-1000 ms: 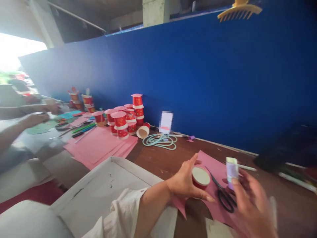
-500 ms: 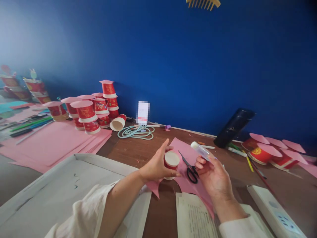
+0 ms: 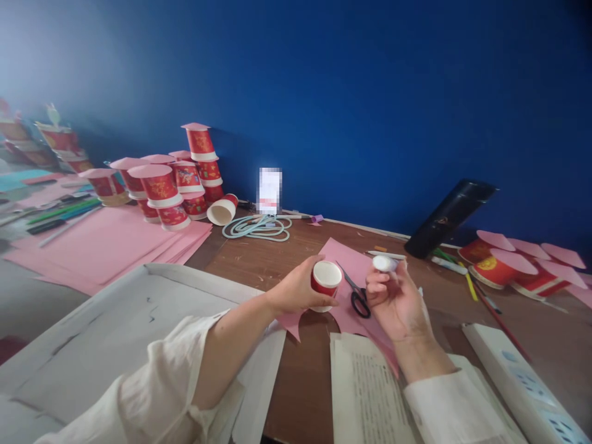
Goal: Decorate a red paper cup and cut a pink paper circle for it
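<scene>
My left hand (image 3: pixel 300 287) is wrapped round a red paper cup (image 3: pixel 324 291), thumb on the near side and fingers behind. The cup's round white end faces up. In my right hand (image 3: pixel 393 302) is a glue stick (image 3: pixel 383 264), its white tip pointing toward the cup but apart from it. Between the two hands, black-handled scissors (image 3: pixel 359 303) lie on a cut pink sheet of paper (image 3: pixel 333 251).
Stacked red cups (image 3: pixel 160 185) with pink tops stand at the left beside pink paper (image 3: pixel 111 240). A white box lid (image 3: pixel 115 345) lies near my left arm. At right are a black cylinder (image 3: pixel 446 219), more cups (image 3: pixel 497 270) and a power strip (image 3: pixel 522 376).
My left hand has closed round the cup. My right hand has turned the glue stick so its tip points more toward me. The whole view has shifted slightly.
</scene>
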`<state>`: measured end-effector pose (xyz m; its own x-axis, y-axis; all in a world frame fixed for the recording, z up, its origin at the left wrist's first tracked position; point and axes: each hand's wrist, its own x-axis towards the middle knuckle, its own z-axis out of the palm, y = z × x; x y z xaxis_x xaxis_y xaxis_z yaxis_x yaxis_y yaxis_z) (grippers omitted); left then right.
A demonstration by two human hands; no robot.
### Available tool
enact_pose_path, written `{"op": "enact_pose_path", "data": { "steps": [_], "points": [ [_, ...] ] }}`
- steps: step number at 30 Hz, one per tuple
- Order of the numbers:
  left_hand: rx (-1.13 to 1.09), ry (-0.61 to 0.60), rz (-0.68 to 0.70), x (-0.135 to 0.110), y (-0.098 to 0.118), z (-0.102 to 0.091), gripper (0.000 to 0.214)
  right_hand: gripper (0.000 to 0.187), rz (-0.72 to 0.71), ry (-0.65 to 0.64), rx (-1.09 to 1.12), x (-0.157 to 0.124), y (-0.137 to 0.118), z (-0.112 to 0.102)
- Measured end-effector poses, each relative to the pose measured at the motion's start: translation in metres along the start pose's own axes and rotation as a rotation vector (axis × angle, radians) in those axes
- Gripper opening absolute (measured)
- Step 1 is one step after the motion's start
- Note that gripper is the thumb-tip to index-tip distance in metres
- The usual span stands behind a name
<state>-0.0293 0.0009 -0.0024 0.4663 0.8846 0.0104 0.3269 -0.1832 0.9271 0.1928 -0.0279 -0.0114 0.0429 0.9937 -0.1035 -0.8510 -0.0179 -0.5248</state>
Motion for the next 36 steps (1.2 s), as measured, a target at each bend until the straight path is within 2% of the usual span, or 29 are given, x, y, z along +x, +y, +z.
{"op": "enact_pose_path", "data": {
  "steps": [3, 5, 7, 9, 12, 16, 19, 22, 26, 29, 31, 33, 36],
  "points": [
    [0.031, -0.023, 0.038, -0.002, 0.003, 0.001, 0.078, 0.028, 0.029, -0.028, -0.047, 0.002, 0.0, -0.003],
    [0.033, -0.029, 0.05, -0.003, 0.003, 0.003, 0.072, 0.028, 0.039, -0.033, -0.065, 0.002, 0.001, -0.004],
    [0.025, -0.032, 0.07, -0.002, 0.001, 0.005, 0.077, 0.031, 0.029, -0.008, -0.09, 0.002, 0.002, -0.003],
    [0.011, -0.02, 0.106, -0.001, -0.002, 0.007, 0.094, 0.033, -0.018, 0.049, -0.145, 0.001, 0.004, -0.002],
    [-0.015, 0.068, 0.196, 0.0, -0.006, 0.008, 0.109, 0.03, -0.09, 0.111, -0.305, -0.004, 0.01, 0.003],
    [-0.078, 0.246, 0.382, -0.002, -0.006, 0.008, 0.084, 0.033, -0.158, 0.085, -0.471, -0.016, 0.018, 0.016],
    [-0.135, 0.317, 0.444, -0.002, -0.005, 0.008, 0.073, 0.034, -0.179, 0.067, -0.521, -0.022, 0.023, 0.029],
    [-0.271, 0.334, 0.441, -0.002, -0.003, 0.009, 0.07, 0.034, -0.177, 0.025, -0.577, -0.023, 0.026, 0.041],
    [-0.626, 0.246, 0.427, 0.0, 0.002, 0.011, 0.062, 0.033, -0.176, -0.028, -0.624, -0.017, 0.029, 0.051],
    [-0.777, 0.194, 0.398, 0.0, 0.007, 0.01, 0.049, 0.032, -0.142, -0.036, -0.638, -0.014, 0.032, 0.051],
    [-0.806, 0.175, 0.355, -0.001, 0.01, 0.009, 0.043, 0.04, -0.134, -0.004, -0.661, -0.015, 0.032, 0.048],
    [-0.817, 0.181, 0.327, -0.002, 0.012, 0.007, 0.041, 0.057, -0.169, 0.019, -0.7, -0.018, 0.029, 0.045],
    [-0.818, 0.198, 0.324, -0.002, 0.012, 0.005, 0.039, 0.072, -0.242, -0.011, -0.76, -0.024, 0.021, 0.041]
  ]
}}
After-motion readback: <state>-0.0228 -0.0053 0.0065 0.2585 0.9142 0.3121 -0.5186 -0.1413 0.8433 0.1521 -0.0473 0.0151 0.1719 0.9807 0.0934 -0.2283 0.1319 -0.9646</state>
